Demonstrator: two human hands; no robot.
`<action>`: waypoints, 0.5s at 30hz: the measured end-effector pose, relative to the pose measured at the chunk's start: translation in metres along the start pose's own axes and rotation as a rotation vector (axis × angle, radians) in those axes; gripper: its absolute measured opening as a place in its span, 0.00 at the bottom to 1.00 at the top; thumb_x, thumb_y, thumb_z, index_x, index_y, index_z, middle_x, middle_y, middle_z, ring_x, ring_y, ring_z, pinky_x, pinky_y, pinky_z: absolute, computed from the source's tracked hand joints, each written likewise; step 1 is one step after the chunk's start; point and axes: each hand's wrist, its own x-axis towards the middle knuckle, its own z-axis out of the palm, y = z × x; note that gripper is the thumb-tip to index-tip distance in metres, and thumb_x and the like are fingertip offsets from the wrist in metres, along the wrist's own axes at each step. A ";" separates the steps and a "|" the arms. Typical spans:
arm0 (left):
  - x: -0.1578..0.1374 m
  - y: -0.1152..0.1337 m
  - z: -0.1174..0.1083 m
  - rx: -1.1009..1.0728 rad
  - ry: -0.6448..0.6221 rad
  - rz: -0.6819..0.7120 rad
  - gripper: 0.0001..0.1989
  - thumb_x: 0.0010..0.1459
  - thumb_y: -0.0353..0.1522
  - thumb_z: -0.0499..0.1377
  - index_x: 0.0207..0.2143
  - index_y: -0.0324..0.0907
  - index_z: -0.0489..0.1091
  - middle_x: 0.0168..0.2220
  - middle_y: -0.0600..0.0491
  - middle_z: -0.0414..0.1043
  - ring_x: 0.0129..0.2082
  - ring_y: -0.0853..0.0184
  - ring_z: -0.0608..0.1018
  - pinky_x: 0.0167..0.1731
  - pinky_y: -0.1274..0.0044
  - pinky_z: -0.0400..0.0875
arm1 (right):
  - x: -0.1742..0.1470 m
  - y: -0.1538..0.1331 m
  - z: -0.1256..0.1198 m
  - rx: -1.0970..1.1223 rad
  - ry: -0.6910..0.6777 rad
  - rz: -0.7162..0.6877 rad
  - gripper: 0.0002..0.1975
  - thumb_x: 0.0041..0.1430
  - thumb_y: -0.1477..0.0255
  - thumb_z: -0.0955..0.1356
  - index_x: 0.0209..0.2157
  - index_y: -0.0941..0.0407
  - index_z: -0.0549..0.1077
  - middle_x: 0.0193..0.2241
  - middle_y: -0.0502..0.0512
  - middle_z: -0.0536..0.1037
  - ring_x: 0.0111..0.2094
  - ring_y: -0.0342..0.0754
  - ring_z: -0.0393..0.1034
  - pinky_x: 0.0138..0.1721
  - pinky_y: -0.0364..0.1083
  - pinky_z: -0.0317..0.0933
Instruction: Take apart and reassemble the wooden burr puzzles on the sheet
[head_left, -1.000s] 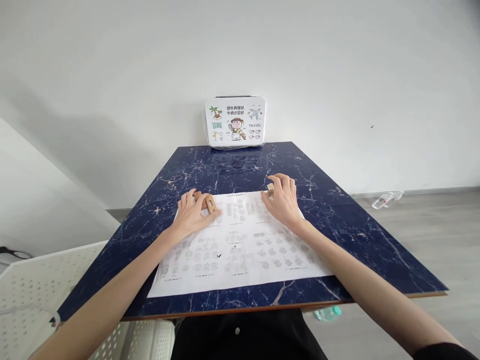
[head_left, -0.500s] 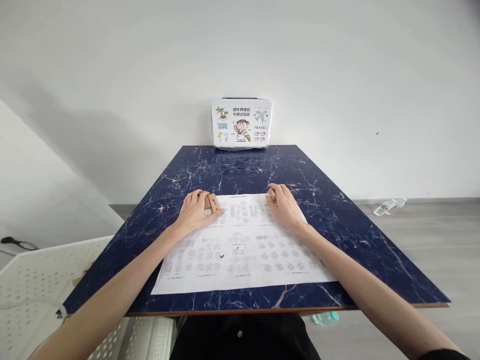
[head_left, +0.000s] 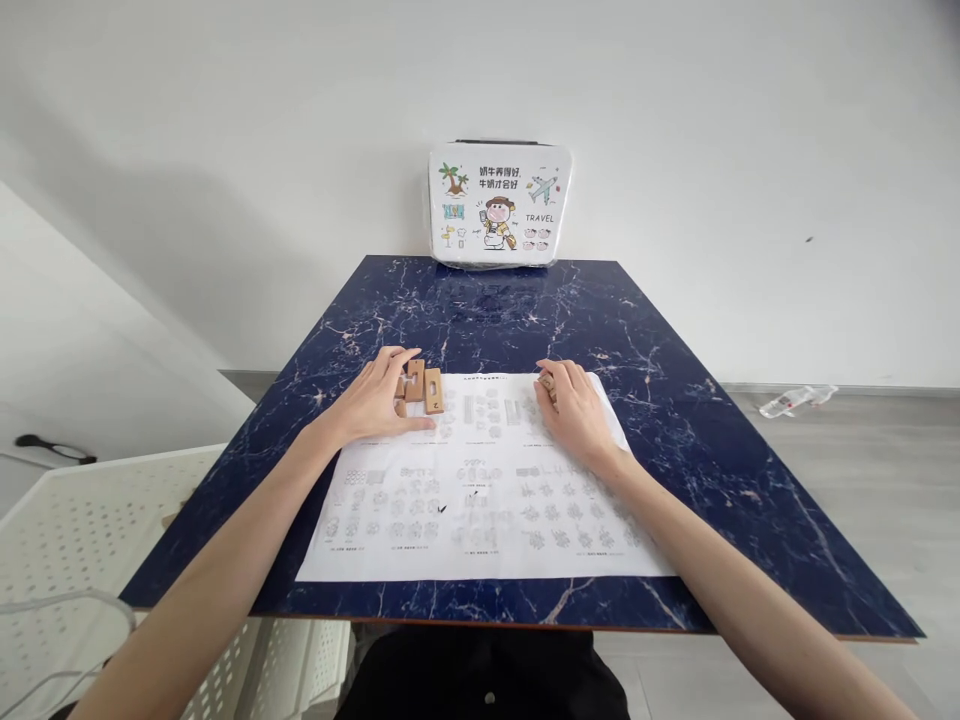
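Note:
My left hand (head_left: 376, 396) rests at the upper left of the printed paper sheet (head_left: 480, 540), thumb and fingers spread. Between them lie several flat wooden pieces: one with a slot and a "2" on it (head_left: 433, 390), another upright beside it (head_left: 415, 380), and more partly hidden by my fingers. Over at the sheet's upper right, my right hand (head_left: 576, 412) curls around a small wooden piece (head_left: 550, 388), its shape mostly covered by the fingers. Faint drawings and lines of print fill the sheet.
The dark blue marbled table (head_left: 495, 310) carries a white cartoon-printed case (head_left: 499, 205), standing against the wall at the back. A white perforated shelf (head_left: 75, 520) is at lower left. On the floor to the right lies a clear plastic bottle (head_left: 796, 401).
My left hand has opened and drawn back leftward, leaving several wooden pieces showing. My right hand stays curled around its piece. The camera view has shifted slightly.

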 end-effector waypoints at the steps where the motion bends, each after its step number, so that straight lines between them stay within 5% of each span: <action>1: 0.001 0.000 -0.001 0.011 0.000 0.005 0.60 0.47 0.59 0.69 0.74 0.50 0.46 0.68 0.41 0.53 0.62 0.42 0.70 0.63 0.53 0.65 | 0.000 -0.001 0.000 -0.002 -0.003 0.002 0.18 0.74 0.69 0.58 0.61 0.55 0.66 0.52 0.66 0.75 0.54 0.62 0.68 0.54 0.59 0.64; 11: 0.003 -0.010 -0.010 0.057 -0.019 -0.006 0.54 0.47 0.60 0.69 0.69 0.47 0.56 0.62 0.42 0.65 0.59 0.45 0.72 0.60 0.56 0.68 | 0.004 -0.005 -0.001 0.019 -0.007 0.029 0.17 0.74 0.69 0.58 0.59 0.55 0.67 0.51 0.66 0.75 0.53 0.62 0.68 0.53 0.59 0.64; 15: 0.002 -0.014 -0.009 0.053 0.019 -0.042 0.55 0.48 0.60 0.68 0.70 0.45 0.54 0.66 0.40 0.62 0.63 0.44 0.70 0.63 0.56 0.65 | 0.002 -0.005 -0.001 0.021 0.000 0.028 0.16 0.74 0.69 0.59 0.59 0.55 0.67 0.51 0.65 0.75 0.52 0.62 0.68 0.53 0.59 0.64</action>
